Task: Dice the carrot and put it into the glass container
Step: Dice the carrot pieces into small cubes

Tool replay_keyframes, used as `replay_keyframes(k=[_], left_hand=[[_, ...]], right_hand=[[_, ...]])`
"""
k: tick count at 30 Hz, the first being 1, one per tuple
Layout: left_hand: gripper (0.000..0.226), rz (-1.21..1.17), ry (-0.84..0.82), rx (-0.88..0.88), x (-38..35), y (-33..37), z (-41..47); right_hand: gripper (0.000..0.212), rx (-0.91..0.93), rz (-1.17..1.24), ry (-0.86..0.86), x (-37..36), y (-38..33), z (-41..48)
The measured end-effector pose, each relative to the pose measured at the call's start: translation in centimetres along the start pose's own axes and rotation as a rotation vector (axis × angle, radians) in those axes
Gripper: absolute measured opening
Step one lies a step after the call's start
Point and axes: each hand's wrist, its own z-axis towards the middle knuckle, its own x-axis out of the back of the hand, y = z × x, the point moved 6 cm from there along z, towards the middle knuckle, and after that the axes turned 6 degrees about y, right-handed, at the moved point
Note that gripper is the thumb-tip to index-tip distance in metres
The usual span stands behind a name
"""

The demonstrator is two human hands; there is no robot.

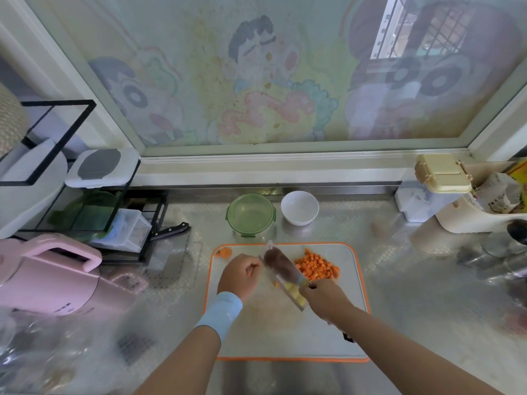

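A pile of diced carrot (317, 265) lies on the right part of the orange-rimmed cutting board (342, 323). My right hand (325, 297) grips the handle of a broad knife (281, 269) whose blade slants up and left across the board. My left hand (239, 275) sits just left of the blade with fingers curled; a bit of orange shows between them. A carrot end (225, 252) lies at the board's far left corner. The green-lidded glass container (251, 215) stands behind the board.
A white bowl (299, 207) stands right of the container. A black wire rack (85, 218) with a black-handled knife (171, 230) and a pink appliance (51, 277) fill the left. Jars and a cream holder (470, 220) crowd the right.
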Motion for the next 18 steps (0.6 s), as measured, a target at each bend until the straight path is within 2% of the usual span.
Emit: replay_keyframes(k=[2,4,8,12,18], left_hand=[[0.016,0.101,0.043,-0.035,-0.3,-0.3,-0.4],[0.02,0.194,0.068,0.002,0.0,-1.6,-0.5],[0.033,0.432,0.01,-0.096,-0.2,-3.9,-0.4],[0.036,0.49,0.033,-0.162,-0.4,-3.4,-0.1],[0.031,0.562,-0.051,-0.289,-2.1,-2.0,1.3]], right_hand=[[0.035,-0.004,0.01,-0.022,-1.3,-0.1,-0.3],[0.032,-0.003,-0.008,-0.042,-2.4,0.1,-0.5],[0.031,-0.029,-0.038,-0.029,-3.2,1.6,-0.6],[0.034,-0.06,-0.003,0.071,-2.2,2.8,-0.4],[0.032,-0.019,-0.027,0.078,-1.6,1.7,-0.2]])
